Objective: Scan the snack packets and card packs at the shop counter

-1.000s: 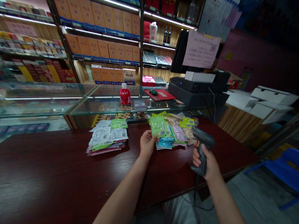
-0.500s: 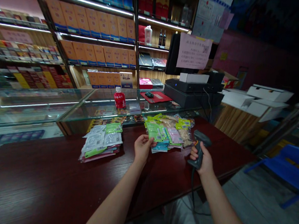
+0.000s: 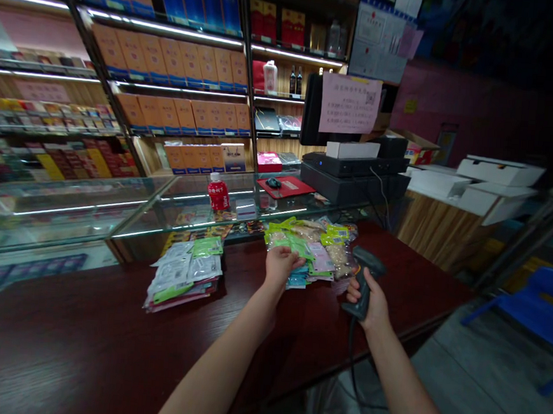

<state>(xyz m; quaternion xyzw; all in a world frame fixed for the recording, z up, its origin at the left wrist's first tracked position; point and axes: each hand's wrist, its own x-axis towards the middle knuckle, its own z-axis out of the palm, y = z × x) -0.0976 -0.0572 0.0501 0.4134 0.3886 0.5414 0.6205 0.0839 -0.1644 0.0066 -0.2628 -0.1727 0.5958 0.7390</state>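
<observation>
My left hand (image 3: 282, 265) reaches over the near left side of a spread pile of snack packets (image 3: 321, 256). Its fingers point right, loosely apart, and cover part of a green packet (image 3: 297, 243); whether they press on it is hard to see. In my right hand (image 3: 373, 299) is a dark handheld barcode scanner (image 3: 362, 281), gripped by its handle and standing just right of the pile. A cable runs down from the handle past the table edge. Farther left lies a second stack of white and green packets (image 3: 186, 270).
The dark red wooden table (image 3: 80, 319) meets a glass display counter (image 3: 186, 197) at the back. On the glass stand a red bottle (image 3: 218, 193), a small card, a mouse (image 3: 273, 182) on a red mat, and a monitor (image 3: 311, 111). A blue chair (image 3: 537, 301) stands at right.
My left hand has moved right and slightly forward, from the pile's left edge to over the green packet, hiding its printed label. My right hand keeps the scanner beside the pile. The view has tilted slightly.
</observation>
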